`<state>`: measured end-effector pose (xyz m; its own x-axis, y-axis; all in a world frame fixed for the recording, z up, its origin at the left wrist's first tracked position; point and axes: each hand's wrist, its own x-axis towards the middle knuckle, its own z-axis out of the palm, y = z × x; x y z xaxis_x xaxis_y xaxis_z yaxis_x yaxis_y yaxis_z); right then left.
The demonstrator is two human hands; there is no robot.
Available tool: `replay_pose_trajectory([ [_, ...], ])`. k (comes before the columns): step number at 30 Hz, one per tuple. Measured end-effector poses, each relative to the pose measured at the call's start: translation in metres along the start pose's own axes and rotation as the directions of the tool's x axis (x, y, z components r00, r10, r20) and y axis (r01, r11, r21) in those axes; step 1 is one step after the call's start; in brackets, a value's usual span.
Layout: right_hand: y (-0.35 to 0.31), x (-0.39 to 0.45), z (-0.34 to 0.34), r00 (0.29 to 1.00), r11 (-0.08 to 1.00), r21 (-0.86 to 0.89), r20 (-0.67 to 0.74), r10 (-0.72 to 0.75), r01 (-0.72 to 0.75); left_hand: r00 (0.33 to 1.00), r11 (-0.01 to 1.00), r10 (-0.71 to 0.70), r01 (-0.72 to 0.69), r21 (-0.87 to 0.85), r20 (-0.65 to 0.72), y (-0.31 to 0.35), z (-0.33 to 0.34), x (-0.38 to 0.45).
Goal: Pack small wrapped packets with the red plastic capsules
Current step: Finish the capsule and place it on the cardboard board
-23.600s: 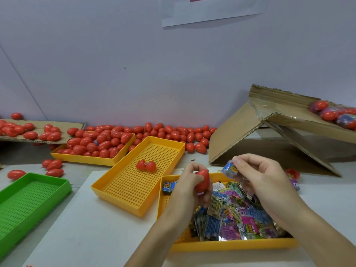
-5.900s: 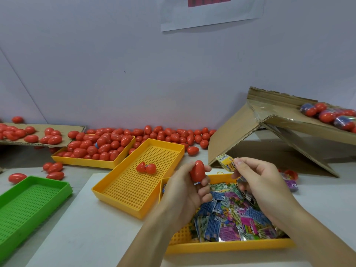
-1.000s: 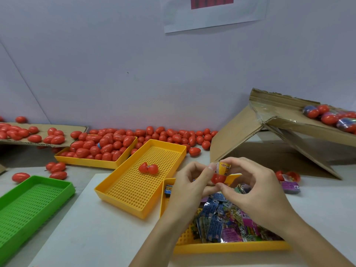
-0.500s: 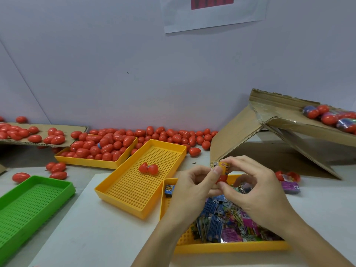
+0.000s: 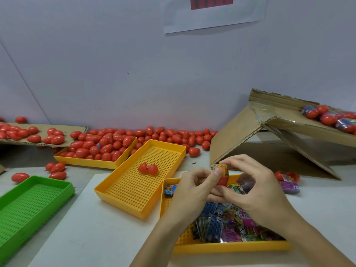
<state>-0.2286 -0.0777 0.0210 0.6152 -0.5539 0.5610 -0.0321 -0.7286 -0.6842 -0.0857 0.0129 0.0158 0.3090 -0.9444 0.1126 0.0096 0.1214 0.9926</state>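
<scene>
Mid-pack, centre right of frame: left hand (image 5: pixel 194 189) and right hand (image 5: pixel 256 187) both curled around one red capsule (image 5: pixel 222 181), pinching a yellow packet (image 5: pixel 221 169) into its mouth, not yet seated. Plenty of loose packets (image 5: pixel 229 224) left in the lower-right yellow tray (image 5: pixel 231 247). Heaps of closed red capsules (image 5: pixel 102 145) upper left on the counter (image 5: pixel 96 237); filled or empty, impossible to tell.

Packing workbench: sorting trays (image 5: pixel 107 191), heaped red capsules (image 5: pixel 104 145)
</scene>
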Motion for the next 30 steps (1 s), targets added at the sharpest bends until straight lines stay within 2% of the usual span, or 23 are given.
replay_pose_trajectory([
  [6,-0.0013,-0.0006,0.0004,0.999,0.997,0.072,0.031,0.019,-0.022,0.998,0.999,-0.022,0.024,-0.042,0.059,0.0004,0.0022,0.0007],
  [12,0.0,-0.002,0.0001,0.994,0.998,0.042,0.1,0.041,-0.045,0.993,1.0,-0.014,0.012,0.02,0.119,0.0013,0.0015,-0.0006],
  [17,0.0002,0.0001,-0.0044,0.987,0.996,0.068,0.155,0.044,-0.055,0.98,0.999,-0.036,0.038,-0.004,0.194,0.0027,0.0004,-0.0017],
  [24,0.0001,0.001,-0.0073,0.983,0.991,0.114,0.173,0.054,-0.075,0.976,0.997,-0.052,0.064,-0.049,0.21,0.0049,0.0007,-0.0024],
  [30,-0.0018,-0.0003,-0.0035,0.988,0.994,0.083,0.144,0.056,-0.068,0.986,0.996,-0.054,0.064,-0.058,0.16,0.0037,0.0027,-0.0039],
])
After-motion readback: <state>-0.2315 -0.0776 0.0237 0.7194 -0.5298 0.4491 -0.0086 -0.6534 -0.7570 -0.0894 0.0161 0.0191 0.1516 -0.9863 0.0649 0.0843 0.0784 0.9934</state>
